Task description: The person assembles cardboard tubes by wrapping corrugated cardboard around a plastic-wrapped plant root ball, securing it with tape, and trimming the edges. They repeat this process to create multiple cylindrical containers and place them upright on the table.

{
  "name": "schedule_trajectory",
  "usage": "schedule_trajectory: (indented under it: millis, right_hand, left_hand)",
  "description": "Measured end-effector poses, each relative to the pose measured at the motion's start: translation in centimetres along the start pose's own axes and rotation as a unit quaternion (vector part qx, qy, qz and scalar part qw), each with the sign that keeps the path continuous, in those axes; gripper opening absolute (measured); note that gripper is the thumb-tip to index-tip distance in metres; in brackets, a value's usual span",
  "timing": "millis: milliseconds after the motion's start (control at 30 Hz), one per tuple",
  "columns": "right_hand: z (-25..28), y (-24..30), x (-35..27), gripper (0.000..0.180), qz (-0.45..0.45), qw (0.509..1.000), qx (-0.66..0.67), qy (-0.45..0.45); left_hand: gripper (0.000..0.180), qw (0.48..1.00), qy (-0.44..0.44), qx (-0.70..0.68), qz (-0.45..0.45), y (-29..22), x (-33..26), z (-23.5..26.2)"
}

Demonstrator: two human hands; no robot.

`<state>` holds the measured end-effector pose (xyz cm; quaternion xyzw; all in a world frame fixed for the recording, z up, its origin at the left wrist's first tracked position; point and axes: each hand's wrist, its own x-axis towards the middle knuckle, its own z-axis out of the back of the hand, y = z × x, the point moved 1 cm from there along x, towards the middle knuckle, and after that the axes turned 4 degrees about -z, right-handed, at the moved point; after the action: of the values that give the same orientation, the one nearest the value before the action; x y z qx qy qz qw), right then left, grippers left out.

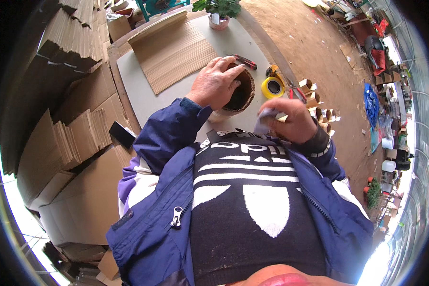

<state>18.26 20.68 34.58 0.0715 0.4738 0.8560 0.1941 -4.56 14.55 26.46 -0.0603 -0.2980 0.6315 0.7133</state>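
A round tube of brown corrugated cardboard stands at the table's near side, its open top facing up. My left hand grips its rim from the left, fingers laid over the edge and the opening. To the right of the tube, close to my chest, my right hand is closed on a pale greyish piece, blurred and partly hidden by the fingers. A yellow tape roll lies just beyond that hand. Past the tube's far side is a red-and-black utility knife.
Flat corrugated sheets are stacked on the grey tabletop, with a potted plant behind. Red-handled cutters lie at the right edge. Several cardboard tubes stand beyond it. Cardboard piles and a dark phone are at left.
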Motion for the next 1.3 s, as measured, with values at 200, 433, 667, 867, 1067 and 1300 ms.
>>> schedule_trajectory:
  millis: [200,433,667,867,1067,1300]
  right_hand:
    - [0.0,-3.9,3.1,0.017,-0.047,0.957,0.083,-0.273]
    - [-1.6,-5.6,7.6,0.016,0.008,0.953,0.047,-0.300]
    - [-1.2,-4.8,7.8,0.017,-0.013,0.965,-0.089,-0.245]
    - [-1.3,-4.5,8.6,0.021,0.040,0.949,-0.231,-0.212]
    - [-1.2,-3.4,7.8,0.033,-0.004,0.947,-0.190,-0.258]
    - [-3.3,-2.5,1.2,0.036,0.153,0.940,-0.297,-0.070]
  left_hand:
    - [0.028,0.994,-0.074,-0.070,-0.026,0.2,-0.2,-0.6]
    - [0.024,0.987,-0.131,-0.083,-0.046,-0.1,-0.7,-0.9]
    - [0.025,0.989,-0.121,-0.083,-0.019,-0.1,-1.7,-0.9]
    - [0.019,0.987,-0.140,-0.061,-0.048,-0.3,-1.7,-1.0]
    - [0.050,0.994,-0.103,0.005,-0.032,-0.6,-1.9,-0.9]
    - [0.056,0.999,-0.047,-0.007,-0.009,-0.7,-1.5,-0.5]
